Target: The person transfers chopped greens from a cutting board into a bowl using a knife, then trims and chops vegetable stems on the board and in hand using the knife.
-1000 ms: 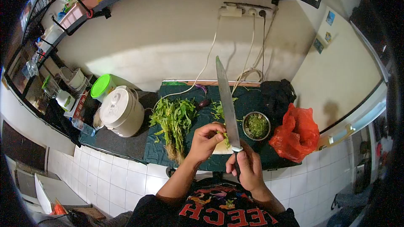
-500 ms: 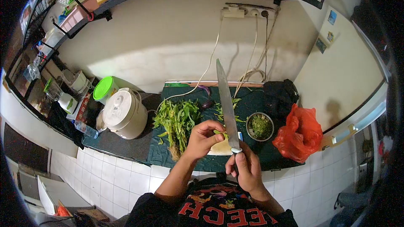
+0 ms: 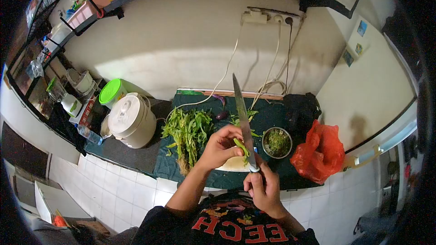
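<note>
My right hand (image 3: 263, 187) is wrapped round the handle of a large kitchen knife (image 3: 244, 120), its long blade pointing up and away from me. My left hand (image 3: 222, 147) pinches a slim green vegetable piece (image 3: 242, 149) close beside the blade; its exact kind is hard to make out. Beneath both hands lies a pale cutting board (image 3: 234, 165), partly hidden. Left of it rests a bunch of leafy greens (image 3: 187, 131) with roots toward me. On the right stands a round metal bowl (image 3: 276, 143) of chopped greens. More loose greens (image 3: 245, 117) lie behind the knife.
A red plastic bag (image 3: 319, 154) and a black bag (image 3: 302, 111) sit at the right of the dark green cloth (image 3: 168, 167). Purple eggplants (image 3: 221, 115) lie at the back. Leftward stand a white rice cooker (image 3: 131, 120) and a green-lidded container (image 3: 112, 91). A shelf hangs overhead.
The knife and both hands sit slightly lower in view, and the blade has tilted a little. More of the green piece shows in my left hand. The camera view has shifted slightly.
</note>
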{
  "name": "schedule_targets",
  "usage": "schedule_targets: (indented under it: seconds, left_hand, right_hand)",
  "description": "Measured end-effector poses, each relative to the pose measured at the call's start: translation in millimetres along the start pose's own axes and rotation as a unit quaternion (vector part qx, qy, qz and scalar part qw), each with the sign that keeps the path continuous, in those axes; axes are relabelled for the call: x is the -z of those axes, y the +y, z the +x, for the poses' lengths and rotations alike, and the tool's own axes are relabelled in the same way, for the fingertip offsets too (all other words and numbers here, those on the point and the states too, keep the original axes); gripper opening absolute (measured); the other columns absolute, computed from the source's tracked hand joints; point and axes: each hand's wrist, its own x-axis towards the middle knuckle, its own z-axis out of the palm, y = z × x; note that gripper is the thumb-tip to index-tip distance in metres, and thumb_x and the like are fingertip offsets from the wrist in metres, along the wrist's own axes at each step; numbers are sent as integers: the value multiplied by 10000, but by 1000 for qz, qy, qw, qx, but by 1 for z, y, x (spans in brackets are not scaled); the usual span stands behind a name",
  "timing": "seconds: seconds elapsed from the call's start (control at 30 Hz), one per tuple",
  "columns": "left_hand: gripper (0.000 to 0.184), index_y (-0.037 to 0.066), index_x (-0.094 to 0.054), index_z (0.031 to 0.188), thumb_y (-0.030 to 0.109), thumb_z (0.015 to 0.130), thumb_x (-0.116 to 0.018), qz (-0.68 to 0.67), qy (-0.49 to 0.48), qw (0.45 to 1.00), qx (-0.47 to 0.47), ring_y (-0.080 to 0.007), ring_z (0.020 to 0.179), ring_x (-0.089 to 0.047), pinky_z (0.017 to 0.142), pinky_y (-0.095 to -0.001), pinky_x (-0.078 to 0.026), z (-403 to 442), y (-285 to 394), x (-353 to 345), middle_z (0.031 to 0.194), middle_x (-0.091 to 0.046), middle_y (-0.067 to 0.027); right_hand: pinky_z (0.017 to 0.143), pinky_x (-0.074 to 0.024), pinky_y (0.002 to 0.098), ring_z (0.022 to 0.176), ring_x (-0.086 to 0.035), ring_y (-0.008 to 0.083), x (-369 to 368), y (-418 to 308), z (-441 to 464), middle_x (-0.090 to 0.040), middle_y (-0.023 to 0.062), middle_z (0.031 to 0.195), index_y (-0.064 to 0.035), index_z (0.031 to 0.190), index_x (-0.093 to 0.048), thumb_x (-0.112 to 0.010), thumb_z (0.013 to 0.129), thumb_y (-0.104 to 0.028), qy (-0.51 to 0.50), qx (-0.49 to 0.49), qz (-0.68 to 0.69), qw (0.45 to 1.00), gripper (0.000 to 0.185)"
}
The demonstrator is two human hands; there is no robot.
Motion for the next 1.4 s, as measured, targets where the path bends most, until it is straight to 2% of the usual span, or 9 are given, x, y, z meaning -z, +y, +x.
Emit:
schedule_targets:
  seconds: [0.3, 0.37, 0.47, 0.57, 1.1, 1.17, 1.2, 1.3, 1.4]
  left_hand:
    - [199, -1, -684, 959, 66, 787, -760, 53, -66, 996, 5, -99, 760, -608, 669, -239, -494, 2, 4, 24, 878, -657, -38]
    - [189, -6, -686, 948, 61, 787, -759, 75, -78, 994, 4, -100, 754, -606, 665, -241, -493, 1, 9, 26, 865, -656, -37]
    - [306, 2, -662, 778, 255, 718, -823, 115, -47, 989, 74, -179, 739, -581, 691, -320, -468, 3, 16, 27, 791, -647, -66]
    - [300, 3, -665, 788, 254, 727, -818, 97, -49, 992, 65, -178, 731, -578, 671, -323, -460, 6, 25, 24, 786, -643, -64]
    - [249, 2, -670, 825, 136, 696, -835, 137, -123, 981, 60, -175, 757, -620, 684, -321, -484, 3, 27, 37, 842, -675, -82]
    - [277, 0, -659, 888, 149, 721, -822, 75, -58, 991, 99, -168, 768, -625, 684, -311, -496, -1, 19, 34, 908, -679, -78]
    - [363, 8, -612, 1040, 161, 766, -795, 77, -70, 994, 39, -160, 775, -626, 682, -297, -502, 2, 15, 33, 929, -666, -58]
    - [360, 18, -570, 1133, 73, 818, -737, -82, 6, 993, 89, -96, 790, -606, 704, -239, -494, 0, 21, 32, 921, -666, -45]
    - [339, 25, -556, 1119, 102, 835, -725, -95, 8, 994, 59, -98, 778, -606, 701, -243, -498, -5, 4, 31, 920, -667, -41]
  right_hand:
    - [447, -362, 223, 456, -462, 75, 3, 0, 4, -529, 38, 570, 10, 1442, -293, -382, 1019, -329, -35, 56, -25, 998, 550]
    - [507, -441, 303, 512, -543, 155, 5, -4, 5, -519, 50, 596, -16, 1453, -297, -432, 986, -197, -73, 25, -19, 997, 518]
    - [509, -442, 294, 513, -542, 143, 2, -5, 7, -525, 42, 600, -7, 1448, -306, -431, 989, -218, -77, 1, 0, 997, 520]
    - [449, -381, 233, 460, -482, 80, -4, -1, 10, -523, 25, 564, 19, 1456, -273, -410, 1007, -340, -56, 47, -3, 997, 591]
    - [438, -374, 222, 456, -487, 77, -18, 3, 17, -519, 29, 579, 41, 1420, -323, -403, 1014, -307, -40, 20, 0, 999, 541]
    - [423, -358, 220, 437, -467, 76, -18, 10, 16, -513, 32, 565, 42, 1418, -323, -381, 1019, -321, -18, 44, -10, 999, 543]
    - [423, -358, 220, 437, -467, 76, -18, 9, 15, -513, 32, 565, 42, 1418, -323, -381, 1019, -321, -19, 41, -10, 999, 543]
    - [412, -342, 222, 420, -443, 75, -19, 7, 17, -509, 35, 555, 44, 1416, -323, -363, 1023, -323, -21, 40, -3, 999, 539]
    - [410, -337, 222, 420, -429, 73, -20, 9, 12, -512, 39, 561, 47, 1408, -325, -356, 1024, -323, -21, 25, 15, 999, 534]
